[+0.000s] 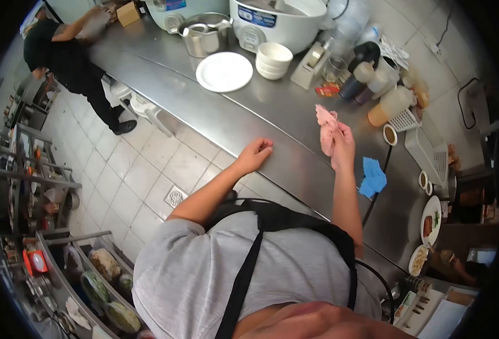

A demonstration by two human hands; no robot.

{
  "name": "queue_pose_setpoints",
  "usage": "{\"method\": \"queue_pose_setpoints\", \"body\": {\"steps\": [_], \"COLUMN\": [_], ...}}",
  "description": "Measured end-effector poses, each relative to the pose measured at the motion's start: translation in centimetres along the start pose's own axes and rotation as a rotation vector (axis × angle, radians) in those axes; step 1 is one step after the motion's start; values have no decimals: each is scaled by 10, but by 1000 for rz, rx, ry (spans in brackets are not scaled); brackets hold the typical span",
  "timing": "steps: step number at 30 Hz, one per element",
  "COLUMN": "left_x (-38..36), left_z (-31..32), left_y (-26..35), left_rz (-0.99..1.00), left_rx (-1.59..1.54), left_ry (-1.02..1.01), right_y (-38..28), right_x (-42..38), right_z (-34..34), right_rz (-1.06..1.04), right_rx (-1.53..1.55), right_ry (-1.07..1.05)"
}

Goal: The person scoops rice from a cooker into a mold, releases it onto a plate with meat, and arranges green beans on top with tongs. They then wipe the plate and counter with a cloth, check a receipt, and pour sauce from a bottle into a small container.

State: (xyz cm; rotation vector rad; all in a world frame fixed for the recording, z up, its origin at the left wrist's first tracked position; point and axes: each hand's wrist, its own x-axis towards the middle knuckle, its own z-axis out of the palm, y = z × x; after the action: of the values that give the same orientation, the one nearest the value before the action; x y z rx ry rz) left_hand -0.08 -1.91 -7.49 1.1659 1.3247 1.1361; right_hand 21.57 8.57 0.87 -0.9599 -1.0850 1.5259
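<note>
A crumpled pink cloth point(327, 135) is pinched in my right hand point(344, 148), held above the steel counter. My left hand point(255, 155) is at the counter's front edge, its fingers curled into a loose fist with nothing visible in them. Beside my right forearm a blue cloth point(373, 177) lies on the counter. Beyond my hands are a white plate point(224, 72) and a stack of white bowls point(273, 60).
Rice cookers point(277, 22) and a metal pot point(205, 35) line the back of the steel counter point(204, 116). Several sauce bottles point(389, 105) stand at the right, near a plate of food point(431, 220). A co-worker point(63, 56) in black is at the counter's far left end.
</note>
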Motion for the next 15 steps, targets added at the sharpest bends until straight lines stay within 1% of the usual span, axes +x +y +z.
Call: {"method": "queue_pose_setpoints", "body": {"steps": [2, 3, 5, 7, 8, 9, 10, 11, 12, 14, 15], "left_x": [4, 5, 10, 24, 29, 34, 37, 40, 45, 59, 60], "left_z": [-37, -55, -87, -117, -132, -142, -150, -155, -158, -157, -156], "left_y": [-4, -4, -5, -17, -21, -17, -10, -2, 2, -22, -17], "left_rz": [-9, -16, -14, 15, 26, -21, -56, -91, -126, 239, 257], "left_rx": [-38, -53, -112, -88, -74, -112, -128, -145, -161, 244, 342], "left_ry": [6, 14, 52, 152, 210, 241, 230, 218, 205, 199, 185], "right_y": [13, 16, 21, 44, 57, 59, 75, 87, 134, 197, 225], "right_x": [21, 22, 12, -9, -29, -49, -61, -79, -96, -107, -105], "right_z": [43, 62, 104, 107, 109, 112, 109, 112, 85, 33, 4], "right_rz": [-26, 40, 87, 192, 360, 417, 530, 607, 597, 613, 584], "right_rx": [153, 139, 37, 244, 190, -79, -151, -582, -616, -848, -989], "right_ry": [0, -48, -10, -496, -569, -728, -913, -920, -888, -672, -522]}}
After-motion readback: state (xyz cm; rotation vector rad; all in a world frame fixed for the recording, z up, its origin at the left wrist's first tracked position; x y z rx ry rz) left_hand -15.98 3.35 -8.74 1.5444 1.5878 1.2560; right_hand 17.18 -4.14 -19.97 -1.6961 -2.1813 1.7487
